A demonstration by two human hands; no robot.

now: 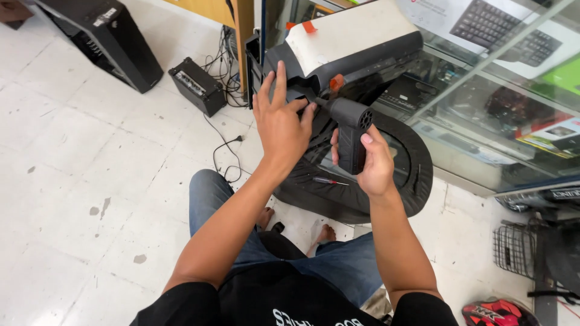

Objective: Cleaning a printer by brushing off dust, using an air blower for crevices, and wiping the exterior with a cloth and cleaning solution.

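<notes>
Gripping the black handheld blower (352, 134) at frame centre, my right hand (373, 162) is closed round its handle, nozzle aimed at the black-and-white machine (350, 45) above. My left hand (280, 121) lies open, fingers spread, flat against that machine. A screwdriver (329, 180) rests on the black pad (417, 175) below.
</notes>
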